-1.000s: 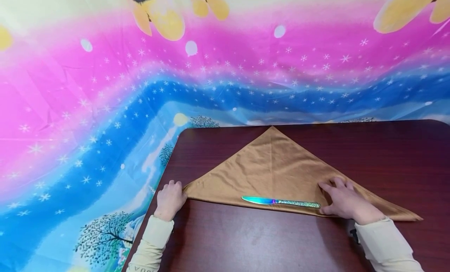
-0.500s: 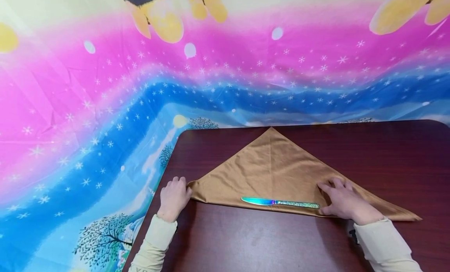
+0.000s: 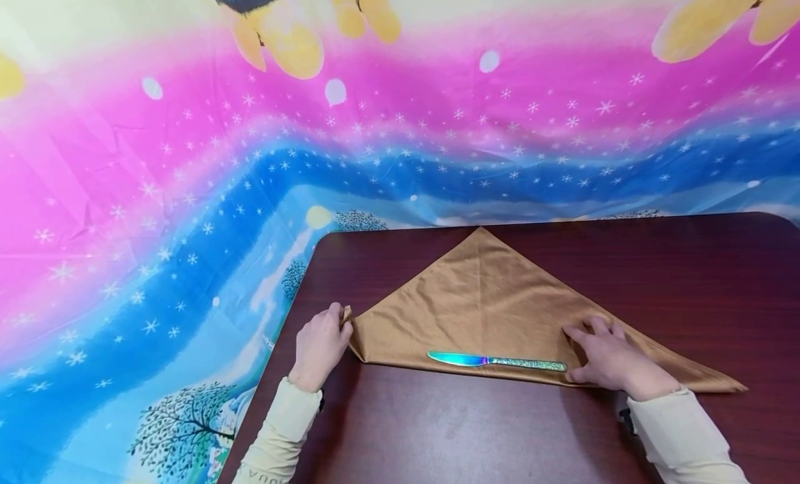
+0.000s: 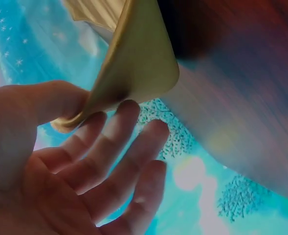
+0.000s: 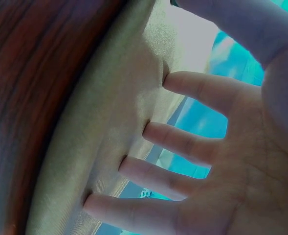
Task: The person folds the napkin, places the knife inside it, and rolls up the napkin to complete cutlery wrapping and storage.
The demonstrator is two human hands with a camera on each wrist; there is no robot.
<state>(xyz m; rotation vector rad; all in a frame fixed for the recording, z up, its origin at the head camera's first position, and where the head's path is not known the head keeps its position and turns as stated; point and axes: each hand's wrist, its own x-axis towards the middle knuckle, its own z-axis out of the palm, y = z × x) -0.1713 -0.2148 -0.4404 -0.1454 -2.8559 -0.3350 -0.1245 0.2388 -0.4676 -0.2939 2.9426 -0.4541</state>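
Head and wrist views: gold cloth [image 3: 462, 296] pinched at one corner

In the head view, the cloth lies as a triangle on a dark wood table [image 3: 700, 282], its far point at the back edge and its long side toward me. My left hand [image 3: 320, 341] grips the left corner, which is folded up. My right hand [image 3: 609, 352] rests on the cloth toward its right end, fingers spread. A knife [image 3: 496, 361] with a shiny blue-green blade lies along the long side, its handle end just beside my right thumb. Behind the table is a printed backdrop [image 3: 400, 123] with pink and blue bands and snowflakes.

From the left wrist, I see the corner caught between my thumb and fingers, the other fingers bent loosely below it.

From the right wrist, four fingers stretch out well apart, their tips touching the cloth; I cannot tell whether my thumb touches the knife.
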